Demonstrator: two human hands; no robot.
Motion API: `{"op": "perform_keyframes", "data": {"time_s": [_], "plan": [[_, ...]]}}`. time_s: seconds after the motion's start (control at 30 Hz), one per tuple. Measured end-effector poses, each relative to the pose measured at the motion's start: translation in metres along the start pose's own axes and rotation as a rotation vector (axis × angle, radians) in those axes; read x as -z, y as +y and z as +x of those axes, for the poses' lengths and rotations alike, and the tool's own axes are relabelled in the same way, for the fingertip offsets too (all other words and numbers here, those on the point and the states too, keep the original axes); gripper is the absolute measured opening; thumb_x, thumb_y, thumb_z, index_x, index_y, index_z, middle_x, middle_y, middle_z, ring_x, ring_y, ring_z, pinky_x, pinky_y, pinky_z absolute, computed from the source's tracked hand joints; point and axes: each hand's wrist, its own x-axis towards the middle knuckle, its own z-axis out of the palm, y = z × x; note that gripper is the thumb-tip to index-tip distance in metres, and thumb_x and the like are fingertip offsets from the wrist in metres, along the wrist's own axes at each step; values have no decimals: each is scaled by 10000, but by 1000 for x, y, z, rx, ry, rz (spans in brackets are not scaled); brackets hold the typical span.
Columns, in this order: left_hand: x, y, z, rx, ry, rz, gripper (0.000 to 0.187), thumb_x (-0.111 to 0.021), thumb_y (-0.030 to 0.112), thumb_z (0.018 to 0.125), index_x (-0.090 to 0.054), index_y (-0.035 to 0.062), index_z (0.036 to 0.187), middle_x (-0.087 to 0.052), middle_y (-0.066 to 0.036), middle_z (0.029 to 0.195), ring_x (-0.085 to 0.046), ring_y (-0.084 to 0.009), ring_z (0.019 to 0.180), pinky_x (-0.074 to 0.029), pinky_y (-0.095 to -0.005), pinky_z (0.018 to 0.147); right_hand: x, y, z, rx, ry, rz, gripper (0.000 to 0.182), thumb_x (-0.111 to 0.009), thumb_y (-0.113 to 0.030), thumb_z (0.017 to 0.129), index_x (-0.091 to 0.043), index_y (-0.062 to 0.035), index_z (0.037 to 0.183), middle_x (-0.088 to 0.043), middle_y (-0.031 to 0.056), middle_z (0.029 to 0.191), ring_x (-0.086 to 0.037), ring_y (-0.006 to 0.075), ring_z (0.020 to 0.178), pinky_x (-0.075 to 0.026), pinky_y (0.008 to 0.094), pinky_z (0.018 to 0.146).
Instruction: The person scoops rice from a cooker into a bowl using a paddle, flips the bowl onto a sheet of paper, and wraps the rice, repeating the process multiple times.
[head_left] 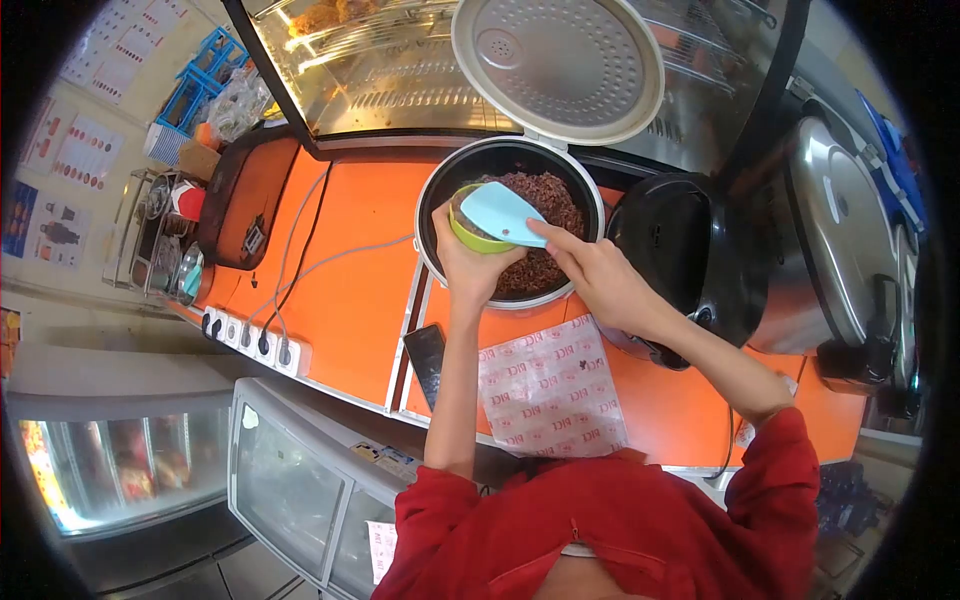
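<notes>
My left hand (466, 262) is wrapped round a small green bowl (478, 241), holding it over the open rice cooker (430, 205). Closed on the handle end of a light-blue rice paddle (498, 211), my right hand (590, 262) keeps its flat blade across the bowl's mouth. The blade hides most of what is in the bowl. Dark reddish-brown cooked rice (548, 200) fills the pot beneath. The cooker's lid (590, 70) stands raised behind it. A printed paper wrapper (550, 392) lies on the orange counter in front, with a few dark grains on it.
A black cooker (665, 240) and a large steel cooker (835, 220) stand at right. Behind is a glass display case (400, 95). A phone (426, 362) lies near the counter edge; cables run to a power strip (258, 340) at left.
</notes>
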Motion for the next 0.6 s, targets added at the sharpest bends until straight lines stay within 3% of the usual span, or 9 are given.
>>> {"op": "perform_keyframes", "data": {"time_s": [0.07,0.13,0.17,0.2,0.33,0.4,0.47,0.5,0.6], "plan": [[1,-2,-3,-20,13,47,828,-861,49,468,-401,26,1156,-536,-108,1089,-553,-204,1021,-453,-319,897,-5,7,1,49,20,5,337,-444,-194,959,-506,-91,1273,-630,243,795,-621,359,580,-494,436,585],[-1,2,-3,-14,47,60,832,-869,62,471,-398,23,1155,-535,-111,1088,-552,-204,1021,-451,-319,897,2,11,12,20,-24,165,348,-437,-201,966,-496,-68,1282,-648,233,901,-666,304,733,-510,399,688],[-2,6,-1,-11,83,71,837,-878,75,473,-394,21,1154,-535,-113,1087,-551,-204,1021,-450,-320,898,5,9,18,190,89,228,354,-425,-208,975,-497,-26,1270,-632,206,1077,-627,240,995,-466,346,863],[-3,8,0,-14,82,71,837,-878,75,473,-394,21,1154,-535,-113,1087,-551,-204,1021,-450,-320,898,13,5,18,64,53,383,357,-411,-207,980,-499,0,1257,-583,180,1205,-525,226,1174,-377,314,980],[-4,-4,8,-30,188,84,790,-859,21,518,-398,7,1159,-543,-121,1083,-557,-196,995,-478,-323,860,-6,16,9,42,126,339,352,-410,-197,979,-503,-4,1258,-588,182,1194,-545,225,1146,-392,315,954],[5,-22,15,-9,249,3,820,-889,124,478,-388,16,1118,-553,-126,1052,-569,-217,974,-458,-344,871,1,9,-1,41,118,346,340,-427,-198,971,-524,-16,1241,-593,184,1184,-560,229,1123,-406,318,932],[11,-22,18,23,299,-23,806,-889,134,487,-392,11,1108,-560,-128,1038,-575,-219,958,-461,-343,861,17,6,-7,-156,-31,267,322,-442,-201,962,-546,-42,1222,-615,191,1131,-598,248,1061,-434,330,896],[15,-22,17,31,273,-1,826,-876,79,505,-369,7,1154,-541,-128,1075,-563,-214,982,-465,-328,864,9,24,-3,93,150,222,314,-448,-209,957,-558,-67,1215,-642,190,1051,-634,274,978,-462,343,849],[10,-1,8,31,244,29,836,-865,30,532,-354,0,1193,-529,-125,1105,-555,-205,1001,-469,-311,868,20,17,16,9,278,-8,308,-461,-241,940,-592,-82,1168,-661,167,913,-648,308,866,-487,369,750]]}}
